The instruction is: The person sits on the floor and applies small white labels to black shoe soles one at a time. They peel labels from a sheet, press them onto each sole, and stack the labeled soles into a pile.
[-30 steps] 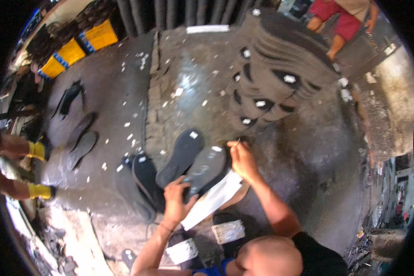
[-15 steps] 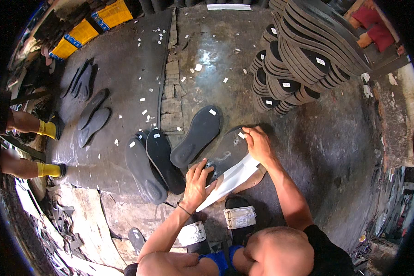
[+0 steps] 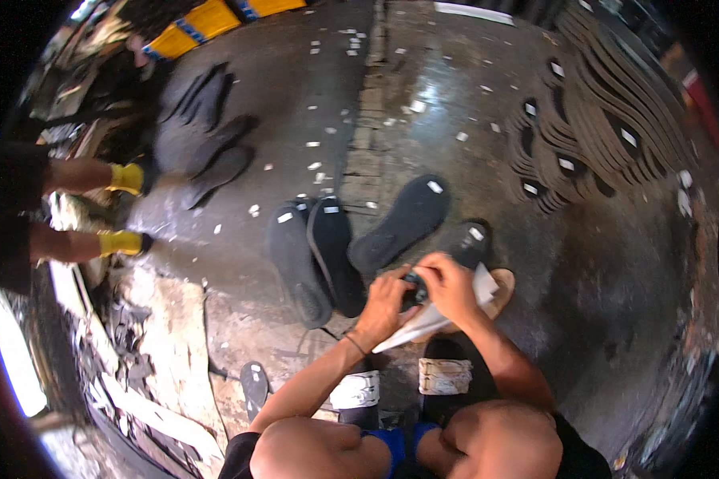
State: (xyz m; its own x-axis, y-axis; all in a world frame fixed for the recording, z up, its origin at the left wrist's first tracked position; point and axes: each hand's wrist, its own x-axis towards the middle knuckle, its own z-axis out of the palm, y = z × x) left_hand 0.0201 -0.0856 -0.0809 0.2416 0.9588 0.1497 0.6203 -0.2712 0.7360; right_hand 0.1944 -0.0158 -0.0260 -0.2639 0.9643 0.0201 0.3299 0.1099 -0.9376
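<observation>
A black shoe sole (image 3: 471, 242) lies in front of me at a slant, with a small white label on its far end. My left hand (image 3: 385, 305) is closed at its near end, thumb and fingers pressed together. Beside it my right hand (image 3: 447, 289) bends over the same sole, its fingertips pinched close to the left ones. The hands hide the sole's middle, and blur hides the exact grip. A white sheet (image 3: 423, 326) sticks out under my hands, and a tan sole-shaped piece (image 3: 501, 289) shows beyond it.
Several black soles (image 3: 403, 223) lie just left of my hands. Stacked, layered soles (image 3: 615, 120) stand far right. More dark soles (image 3: 220, 164) lie at the left, near another person's yellow socks (image 3: 121, 243). White paper bits (image 3: 418, 106) dot the floor; scraps (image 3: 120, 359) pile up lower left.
My right hand has left the sole's far end and come down beside my left hand at the near end. The whole view has shifted, with the scene moving rightward in it.
</observation>
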